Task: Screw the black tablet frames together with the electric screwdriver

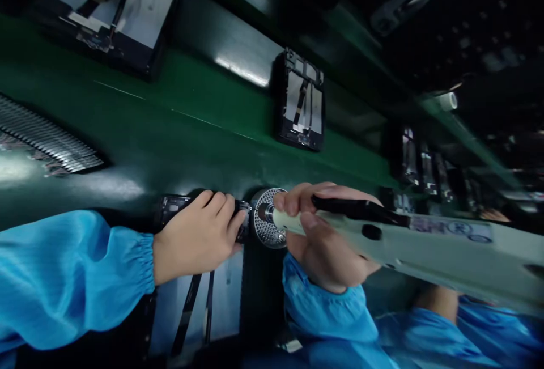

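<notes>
My right hand (327, 233) is wrapped around a pale electric screwdriver (391, 241) with a black lever. The screwdriver's tip points down at a round perforated metal screw dish (272, 232). To the left of the dish, my left hand (202, 236) lies palm down across the top end of an opened device (204, 306), probably a phone or tablet. Its thumb and fingers close over the device's dark frame, hiding part of it. Black ribbon cables run down the silvery inside of this device.
A similar opened device (302, 102) lies on the green bench (204, 94), another (114, 15) at upper left. A row of thin metal parts (51, 136) lies at left. More devices (425, 165) line the right, near another person's arm (437, 304) in blue sleeves.
</notes>
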{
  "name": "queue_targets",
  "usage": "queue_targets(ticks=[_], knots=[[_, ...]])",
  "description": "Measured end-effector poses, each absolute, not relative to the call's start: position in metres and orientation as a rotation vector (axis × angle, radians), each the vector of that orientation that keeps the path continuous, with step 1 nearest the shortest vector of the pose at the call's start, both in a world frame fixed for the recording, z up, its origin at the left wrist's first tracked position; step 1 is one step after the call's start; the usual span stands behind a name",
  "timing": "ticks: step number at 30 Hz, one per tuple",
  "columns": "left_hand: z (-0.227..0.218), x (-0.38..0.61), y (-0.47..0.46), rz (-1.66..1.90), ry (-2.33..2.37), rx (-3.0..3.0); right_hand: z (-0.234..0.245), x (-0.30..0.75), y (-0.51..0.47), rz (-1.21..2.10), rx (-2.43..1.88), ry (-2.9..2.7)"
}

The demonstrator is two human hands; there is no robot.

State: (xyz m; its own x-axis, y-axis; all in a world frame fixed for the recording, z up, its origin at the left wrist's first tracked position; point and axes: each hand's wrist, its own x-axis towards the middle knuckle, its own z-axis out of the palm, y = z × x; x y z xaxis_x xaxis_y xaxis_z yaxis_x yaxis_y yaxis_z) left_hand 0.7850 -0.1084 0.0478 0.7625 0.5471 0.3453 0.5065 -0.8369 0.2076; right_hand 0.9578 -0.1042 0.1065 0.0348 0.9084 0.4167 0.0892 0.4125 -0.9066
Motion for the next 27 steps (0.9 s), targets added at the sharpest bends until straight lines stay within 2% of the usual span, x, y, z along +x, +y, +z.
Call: queue_targets(ticks=[27], knots=[[0.055, 0.796, -0.113, 0.558, 0.866, 2.883, 0.104, 0.962, -0.104, 0.855, -0.964, -1.386]])
